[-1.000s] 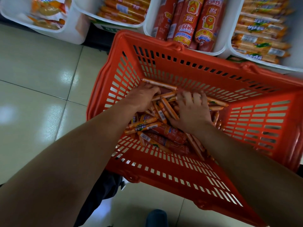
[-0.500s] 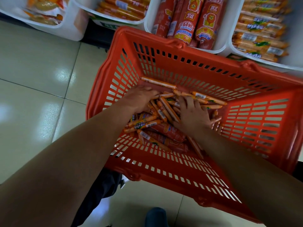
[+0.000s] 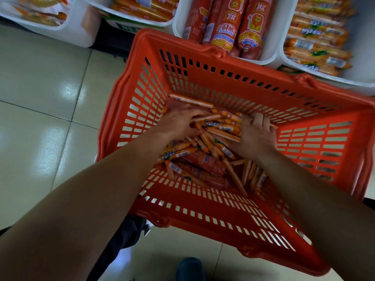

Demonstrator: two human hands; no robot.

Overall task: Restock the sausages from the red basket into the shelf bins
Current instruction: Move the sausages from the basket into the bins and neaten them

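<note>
Sausages (image 3: 221, 128) beyond counting lie in one red basket (image 3: 223, 84); fingers (image 3: 189, 116) of left hand (image 3: 178, 125) and right hand (image 3: 256, 135) grasp some.

Red plastic basket (image 3: 223, 82), smooth with a dull sheen, its walls cut into slots. The sausages (image 3: 219, 128) inside are wrapped in tight, glossy plastic film. The bins (image 3: 178, 27) are smooth white plastic. The floor (image 3: 50, 98) is pale, glossy tile that mirrors the lights. Dark matt cloth (image 3: 121, 240) shows below the basket.
</note>
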